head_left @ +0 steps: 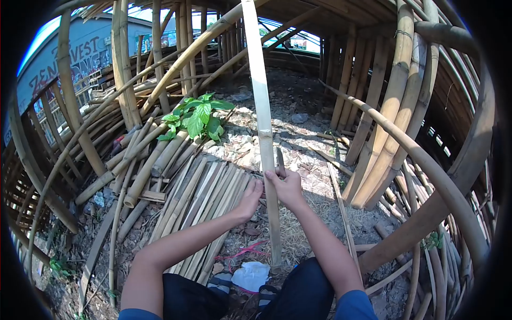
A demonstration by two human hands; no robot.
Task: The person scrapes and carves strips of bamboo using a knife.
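A long pale bamboo slat [265,133] stands nearly upright in front of me, its lower end by the ground between my feet. My right hand [286,188] is closed at its right side, with the thumb against the slat. A dark narrow blade, apparently a knife [280,159], sticks up from that hand; its handle is hidden in the fingers. My left hand [249,201] is just left of the slat, fingers stretched upward and seemingly apart from it. Beside my left forearm lies a row of split bamboo slats [200,192] on the ground.
Thick bamboo poles [152,160] are stacked at left by a leafy green plant [200,117]. A curved bamboo pole [405,141] and leaning posts [392,112] crowd the right. Pink string [248,249] and a white scrap [250,276] lie near my feet.
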